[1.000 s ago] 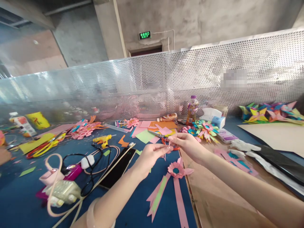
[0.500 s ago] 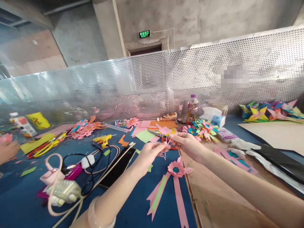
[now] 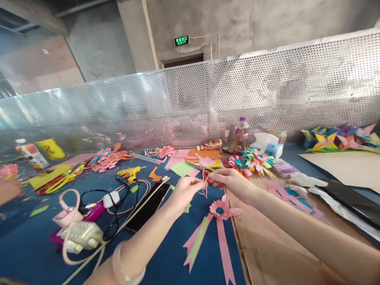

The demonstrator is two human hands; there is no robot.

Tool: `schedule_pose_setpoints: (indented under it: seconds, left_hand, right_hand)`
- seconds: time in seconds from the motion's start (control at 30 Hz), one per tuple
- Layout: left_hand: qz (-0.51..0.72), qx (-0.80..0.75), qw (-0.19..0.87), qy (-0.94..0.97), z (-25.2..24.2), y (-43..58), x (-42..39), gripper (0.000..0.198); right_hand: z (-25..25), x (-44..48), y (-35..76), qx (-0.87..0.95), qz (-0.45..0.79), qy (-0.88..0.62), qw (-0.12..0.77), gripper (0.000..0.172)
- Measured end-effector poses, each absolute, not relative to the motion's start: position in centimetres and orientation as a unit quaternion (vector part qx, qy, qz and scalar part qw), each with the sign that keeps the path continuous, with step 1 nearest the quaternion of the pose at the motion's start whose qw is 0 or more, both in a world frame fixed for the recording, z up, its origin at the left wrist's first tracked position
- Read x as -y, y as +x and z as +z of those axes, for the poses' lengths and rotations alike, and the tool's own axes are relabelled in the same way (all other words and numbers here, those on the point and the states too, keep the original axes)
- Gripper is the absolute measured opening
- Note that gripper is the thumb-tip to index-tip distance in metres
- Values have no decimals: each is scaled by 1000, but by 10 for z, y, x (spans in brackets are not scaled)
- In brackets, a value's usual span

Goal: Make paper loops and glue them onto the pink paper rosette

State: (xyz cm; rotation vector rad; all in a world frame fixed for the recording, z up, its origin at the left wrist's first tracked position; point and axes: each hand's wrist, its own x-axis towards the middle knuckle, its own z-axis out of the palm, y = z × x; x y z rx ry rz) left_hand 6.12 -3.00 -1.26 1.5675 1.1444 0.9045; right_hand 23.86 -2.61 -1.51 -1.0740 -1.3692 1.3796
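Note:
My left hand (image 3: 187,192) is closed in a pinch on a thin pink strip (image 3: 205,174), which makes a small loop above the fingertips; thin ends hang below them. My right hand (image 3: 234,183) pinches at the same strip from the right, its fingertips close to the left ones and partly hiding it. Below both hands lies a pink paper flower (image 3: 220,209) with a blue centre and long notched paper tails (image 3: 225,253), one of them layered with green. Behind the fingers are scissors (image 3: 194,165) and coloured paper sheets (image 3: 181,168).
A yellow glue gun (image 3: 129,173), a black phone (image 3: 148,208) and tangled cables (image 3: 118,233) lie to the left. Finished paper flowers (image 3: 258,160), a drink bottle (image 3: 241,136) and tissues (image 3: 271,146) stand at the back right. Another person's hand (image 3: 8,191) is at the far left.
My right hand has moved slightly down, and the strip between the fingertips now forms a loop. The other person's hand at the left has shifted and is blurred.

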Motion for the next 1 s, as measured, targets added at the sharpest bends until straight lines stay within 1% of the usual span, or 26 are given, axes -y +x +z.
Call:
schedule_pose_setpoints:
  seconds: [0.17,0.33,0.47,0.53,0.63,0.7,0.8,0.9,1.0]
  left_hand:
    - [343,-473,453,674,-17,61,30,25]
    - [294,-472,394,732,-17,58,28,25]
    - [262,-480,278,790,-21,49,18,21]
    - [247,-482,212,813,-24,43,13,14]
    - [212,-466,145,847,-27,39,8,6]
    - [193,-448,111,866,-28,38,8,3]
    - [173,-421,70,888,-29,39,7,7]
    - [159,-393,39,905,-31,39,5,9]
    - [148,-358,14,922,-33,39,2,9]
  right_hand:
    - [-21,25,237,532,567,-461,427,28]
    - [-27,22,239,512,589,-471,412,27]
    - [-36,17,245,510,605,-483,375,25]
    - [-42,14,247,512,612,-491,351,24]
    - [-48,11,250,513,613,-510,318,24]
    - [-50,9,251,520,604,-525,298,20]
    - [-50,9,250,542,578,-547,269,16]
    - [-47,11,249,577,532,-568,247,21]
    - [-43,12,249,615,473,-587,232,22]
